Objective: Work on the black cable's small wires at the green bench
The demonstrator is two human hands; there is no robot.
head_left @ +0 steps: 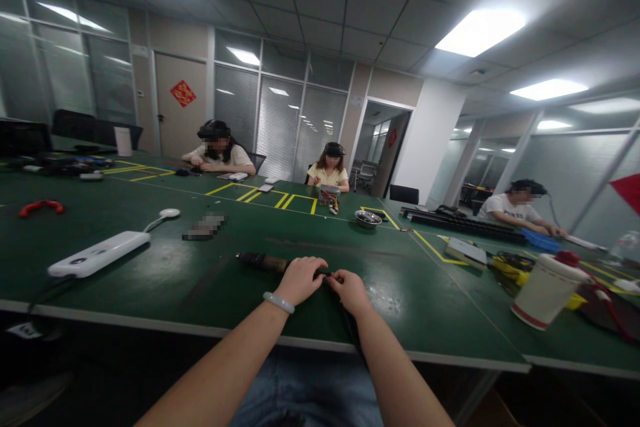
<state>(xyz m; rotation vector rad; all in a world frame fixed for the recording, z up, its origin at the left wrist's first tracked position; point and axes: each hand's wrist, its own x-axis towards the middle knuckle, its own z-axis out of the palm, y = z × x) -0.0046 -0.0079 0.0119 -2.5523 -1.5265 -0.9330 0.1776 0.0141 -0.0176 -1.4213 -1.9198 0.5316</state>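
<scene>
On the green table lies a slim dark tool (265, 261) with a black nose and a brownish body, which looks like an electric screwdriver; its thin tip points left. My left hand (303, 280), with a pale bangle at the wrist, is curled over the tool's rear part and hides it. Close beside it, my right hand (350, 290) pinches a small black piece at the tool's tail end. A black cable (351, 328) runs from the right fingers down over the table's front edge. Whether cable and tool are joined cannot be made out.
A white power strip (100, 253) and red-handled pliers (41, 208) lie left. Ahead stands a metal bowl (369, 218). A white cup (547, 290) and a grey box (465, 253) are right. Several people sit around the table's far side.
</scene>
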